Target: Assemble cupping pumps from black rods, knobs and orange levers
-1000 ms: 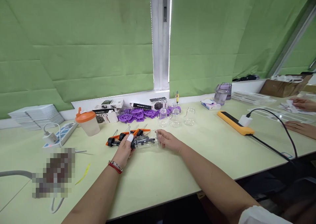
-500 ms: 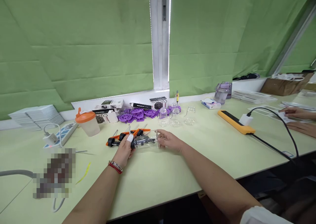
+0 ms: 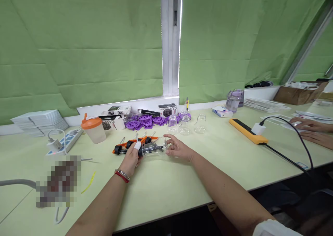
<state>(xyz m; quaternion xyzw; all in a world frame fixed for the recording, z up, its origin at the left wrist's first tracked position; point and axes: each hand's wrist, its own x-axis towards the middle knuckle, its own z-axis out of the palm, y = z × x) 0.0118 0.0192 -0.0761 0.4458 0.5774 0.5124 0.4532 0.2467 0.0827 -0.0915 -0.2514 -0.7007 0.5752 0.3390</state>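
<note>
My left hand (image 3: 131,157), its thumb wrapped in white, is closed around the black top (image 3: 141,150) of a part with a thin metal rod. A clear glass jar (image 3: 160,148) lies sideways against this top, with the part's black shaft inside it. My right hand (image 3: 179,148) has its fingers curved around the jar's base end. Just behind my left hand lie several orange-and-black parts (image 3: 117,149) with metal rods. Farther back, several clear glass jars (image 3: 199,125) stand with their narrower ends up.
Purple plastic pieces (image 3: 145,120) and printed boxes (image 3: 114,123) lie at the back. An orange-lidded cup (image 3: 94,131) and white power strip (image 3: 69,140) stand left. A yellow-and-black power strip (image 3: 246,132) lies right, its cable crossing the table edge. Another person's hands (image 3: 316,133) handle papers far right.
My right hand's fingers have lifted and spread slightly at the jar's base. The left hand's grip looks unchanged. The other person's hands have shifted over the papers.
</note>
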